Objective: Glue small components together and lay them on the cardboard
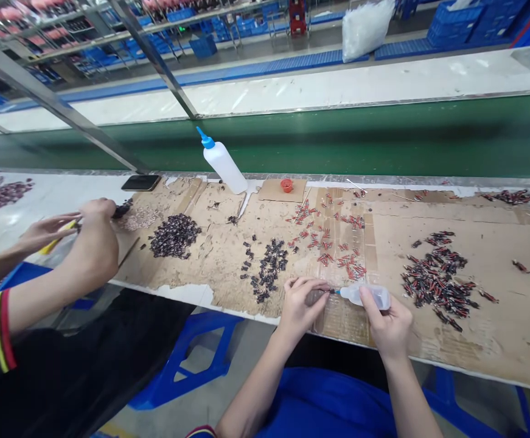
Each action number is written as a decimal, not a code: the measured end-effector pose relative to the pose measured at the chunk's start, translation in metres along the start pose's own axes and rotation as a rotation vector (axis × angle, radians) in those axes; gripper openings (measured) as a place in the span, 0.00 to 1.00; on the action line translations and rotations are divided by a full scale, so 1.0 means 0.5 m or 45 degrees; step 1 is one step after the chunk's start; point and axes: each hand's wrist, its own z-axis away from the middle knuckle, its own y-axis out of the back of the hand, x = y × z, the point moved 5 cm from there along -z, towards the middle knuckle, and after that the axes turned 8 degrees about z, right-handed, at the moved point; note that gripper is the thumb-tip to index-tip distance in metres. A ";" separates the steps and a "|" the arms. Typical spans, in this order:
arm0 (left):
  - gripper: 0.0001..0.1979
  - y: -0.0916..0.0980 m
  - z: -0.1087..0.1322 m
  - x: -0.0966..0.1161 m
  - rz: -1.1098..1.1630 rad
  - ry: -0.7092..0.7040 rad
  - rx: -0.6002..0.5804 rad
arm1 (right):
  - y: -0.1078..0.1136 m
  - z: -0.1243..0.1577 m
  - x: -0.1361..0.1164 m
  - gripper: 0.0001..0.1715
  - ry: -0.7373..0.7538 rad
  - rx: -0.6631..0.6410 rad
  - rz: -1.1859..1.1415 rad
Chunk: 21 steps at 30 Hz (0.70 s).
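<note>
My right hand (391, 325) is closed around a small clear squeeze bottle (351, 294), held on its side with its tip pointing left. Between the fingertips of my left hand (301, 304) is a small dark part (331, 291), right at the bottle's tip; finer detail is too small to make out. Beyond my hands lie scattered red pieces (349, 264). Loose small black parts (269, 264) are spread left of them. To the right sits a heap of black-and-red pieces (438, 280).
Cardboard (511, 243) covers the worktop. A white bottle with a blue nozzle (224, 164) stands tilted near a red cap (286, 185). A phone (141, 182) lies farther left. A co-worker's hands (91, 234) work beside another black pile (174, 236). Behind runs a green belt (338, 137).
</note>
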 end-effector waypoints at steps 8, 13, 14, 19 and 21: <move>0.07 0.001 0.000 -0.002 0.005 0.022 0.005 | 0.012 -0.004 -0.011 0.20 -0.062 0.088 -0.039; 0.07 0.000 0.000 -0.005 -0.007 0.010 0.009 | 0.006 -0.005 -0.009 0.21 -0.081 0.034 -0.067; 0.07 0.000 0.000 -0.006 -0.010 0.008 0.010 | 0.003 -0.006 -0.008 0.21 -0.083 0.018 -0.067; 0.06 0.001 0.000 -0.006 -0.023 0.036 0.003 | 0.001 -0.004 -0.001 0.20 -0.142 0.026 -0.085; 0.06 0.001 0.000 -0.006 -0.018 0.049 -0.005 | 0.005 -0.002 0.004 0.19 -0.183 0.061 -0.107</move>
